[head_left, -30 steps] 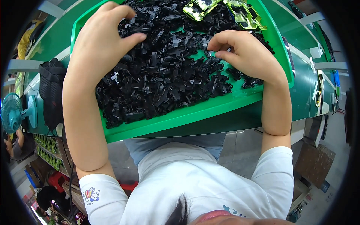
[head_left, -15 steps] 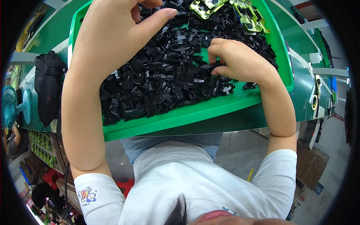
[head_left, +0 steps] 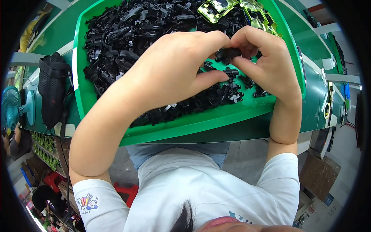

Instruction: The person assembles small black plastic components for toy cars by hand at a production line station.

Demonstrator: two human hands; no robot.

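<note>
A small black plastic part [head_left: 227, 55] is pinched between the thumb and fingers of my right hand [head_left: 266, 58], above the right side of a green tray [head_left: 185, 129]. My left hand [head_left: 181, 63] comes in from the left, its index fingertip close against my right fingers beside that part. Its thumb is stretched out below, apart from the index finger, over the loose pieces; the other left fingers are hidden behind the hand. Under both hands lies a heap of black plastic parts [head_left: 116, 42], many of them covered by my left hand and forearm.
Two shiny yellow-green car body shells [head_left: 216, 9] [head_left: 259, 17] rest at the tray's far right. Left of the tray are a black pouch [head_left: 54, 89] and a teal fan [head_left: 11, 106]. A roll of tape [head_left: 327, 111] lies at the right. Another person's arm [head_left: 17, 135] shows at far left.
My left hand has come down and right from the tray's far left to meet my right hand. My right hand has lifted from the heap with a black part in its fingers.
</note>
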